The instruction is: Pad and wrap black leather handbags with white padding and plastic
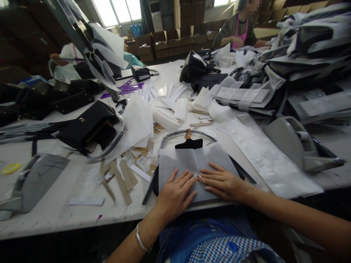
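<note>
A sheet of thin white paper (175,160) covers the front of a black handbag (155,182) lying at the table's near edge. Both palms rest flat on the paper: my left hand (177,190) with its fingers stretched, my right hand (223,182) with its fingers spread. Between the fingertips a small gold fitting (198,178) shows through the paper. Past the paper's upper edge, a black flap (188,144) with a gold clasp (188,133) sticks out, and the bag's wrapped handle (170,136) arches behind it. Most of the bag is hidden beneath the paper.
Another black handbag (87,126) lies to the left, near a grey tape dispenser (41,182). A second tape dispenser (293,142) stands right, beside a stack of white wrapping sheets (268,157). Cardboard strips (120,180) and wrapped bags (246,96) crowd around. A co-worker (241,31) sits across the table.
</note>
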{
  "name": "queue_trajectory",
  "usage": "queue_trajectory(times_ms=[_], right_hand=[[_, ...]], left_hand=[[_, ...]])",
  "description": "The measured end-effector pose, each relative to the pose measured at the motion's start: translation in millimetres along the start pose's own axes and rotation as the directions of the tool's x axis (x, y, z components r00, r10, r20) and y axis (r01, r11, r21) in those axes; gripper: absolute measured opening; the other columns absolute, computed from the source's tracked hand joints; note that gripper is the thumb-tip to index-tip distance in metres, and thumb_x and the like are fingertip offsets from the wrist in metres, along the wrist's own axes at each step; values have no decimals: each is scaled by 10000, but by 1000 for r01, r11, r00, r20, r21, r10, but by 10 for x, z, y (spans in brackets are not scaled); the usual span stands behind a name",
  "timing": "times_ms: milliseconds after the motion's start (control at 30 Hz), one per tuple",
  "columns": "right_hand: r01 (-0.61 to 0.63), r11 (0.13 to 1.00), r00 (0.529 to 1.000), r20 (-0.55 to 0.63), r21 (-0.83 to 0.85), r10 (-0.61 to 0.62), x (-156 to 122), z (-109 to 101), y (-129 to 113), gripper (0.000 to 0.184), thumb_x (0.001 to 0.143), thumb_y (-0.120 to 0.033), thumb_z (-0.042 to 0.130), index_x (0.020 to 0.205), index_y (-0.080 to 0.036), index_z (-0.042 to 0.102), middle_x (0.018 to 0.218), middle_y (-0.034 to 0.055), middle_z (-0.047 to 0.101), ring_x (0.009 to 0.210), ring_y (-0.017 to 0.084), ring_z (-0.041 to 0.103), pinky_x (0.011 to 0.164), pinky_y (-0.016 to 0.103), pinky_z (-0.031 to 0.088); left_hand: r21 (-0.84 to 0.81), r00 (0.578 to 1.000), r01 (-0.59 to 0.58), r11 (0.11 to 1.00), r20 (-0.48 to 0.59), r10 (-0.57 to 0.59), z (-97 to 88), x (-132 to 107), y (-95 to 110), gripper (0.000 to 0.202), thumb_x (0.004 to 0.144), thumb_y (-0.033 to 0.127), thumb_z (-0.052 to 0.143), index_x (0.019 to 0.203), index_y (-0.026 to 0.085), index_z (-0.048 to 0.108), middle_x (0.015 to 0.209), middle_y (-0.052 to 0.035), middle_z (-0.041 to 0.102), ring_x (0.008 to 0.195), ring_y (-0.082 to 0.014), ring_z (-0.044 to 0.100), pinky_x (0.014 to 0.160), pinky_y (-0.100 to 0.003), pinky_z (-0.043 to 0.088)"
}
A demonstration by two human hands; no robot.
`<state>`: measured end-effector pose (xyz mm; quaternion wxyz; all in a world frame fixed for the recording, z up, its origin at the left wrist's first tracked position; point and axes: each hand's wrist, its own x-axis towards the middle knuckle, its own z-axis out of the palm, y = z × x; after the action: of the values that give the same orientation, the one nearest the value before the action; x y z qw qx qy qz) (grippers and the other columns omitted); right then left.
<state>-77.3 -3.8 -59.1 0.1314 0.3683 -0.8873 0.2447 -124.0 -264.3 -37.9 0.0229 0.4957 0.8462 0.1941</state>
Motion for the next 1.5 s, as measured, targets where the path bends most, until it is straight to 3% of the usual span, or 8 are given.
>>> queue_trajectory(times_ms=[167, 333, 500, 733, 967, 1167, 1367, 1500], right_hand=[[-22, 1000, 998, -51, 22, 23, -27, 17, 27, 369, 965, -194, 545, 1330, -201, 597, 1194, 83, 724, 1233, 204, 611, 1165, 478, 373], [-79, 997, 997, 21, 9, 79, 9, -21, 14, 318, 967, -225, 546, 1270, -175, 630, 1190, 90, 725, 1234, 213, 609, 1151, 483, 389], [-152, 986, 974, 161, -74, 162, 115, -107, -46, 454, 967, -299, 536, 1394, -145, 527, 1413, 157, 568, 1330, 256, 518, 1135, 503, 398], [-185, 972, 925, 310, -141, 221, 231, -154, -7, 525, 976, -340, 483, 1488, -249, 414, 1540, 80, 433, 1428, 285, 388, 1171, 599, 256], [-145, 978, 945, 272, -151, 182, 162, -142, 24, 582, 962, -357, 515, 1517, -290, 352, 1582, 51, 361, 1479, 298, 278, 1191, 599, 197], [-111, 974, 954, 252, -196, 160, 133, -142, 30, 607, 960, -366, 524, 1530, -299, 324, 1606, 35, 308, 1472, 295, 297, 1194, 572, 249], [-88, 979, 971, 202, -184, 126, 63, -19, 179, 661, 935, -433, 554, 1532, -257, 334, 1581, 88, 354, 1444, 300, 358, 1158, 535, 350], [-194, 973, 970, 124, -126, 210, 93, -45, 283, 597, 993, -370, 464, 1535, -164, 321, 1496, 151, 478, 1367, 261, 478, 1078, 448, 473]], left_hand=[[35, 1000, -12, 999, 23, 11, -32, 10, 4, 400, 1011, 333, 432, 1397, 249, 494, 1468, -50, 524, 1385, -230, 452, 1195, -536, 311], [44, 997, 20, 999, 75, -23, -73, 51, 28, 408, 1010, 347, 430, 1398, 238, 491, 1474, -66, 516, 1386, -243, 449, 1192, -545, 307], [53, 995, 52, 997, 83, -56, -86, 87, 63, 410, 991, 356, 465, 1377, 220, 504, 1490, -74, 497, 1407, -259, 418, 1197, -543, 299], [145, 993, 116, 983, 2, -117, 25, 5, 35, 451, 973, 407, 484, 1400, 261, 501, 1567, -80, 379, 1478, -314, 273, 1198, -621, 234], [135, 992, 120, 984, 12, -123, 16, -81, 8, 519, 977, 435, 474, 1468, 276, 419, 1581, -48, 352, 1483, -303, 262, 1195, -625, 248], [52, 988, 155, 987, -36, -153, -49, -121, -104, 522, 985, 346, 483, 1485, 231, 387, 1591, -94, 326, 1498, -286, 213, 1144, -568, 387], [1, 965, 245, 970, -93, -244, -162, -81, -191, 475, 983, 208, 428, 1457, 202, 421, 1515, -90, 458, 1406, -223, 423, 1071, -393, 508], [62, 948, 304, 951, -117, -295, -261, 86, -316, 377, 995, 233, 430, 1356, 182, 526, 1334, -77, 637, 1202, -196, 621, 990, -314, 564]])
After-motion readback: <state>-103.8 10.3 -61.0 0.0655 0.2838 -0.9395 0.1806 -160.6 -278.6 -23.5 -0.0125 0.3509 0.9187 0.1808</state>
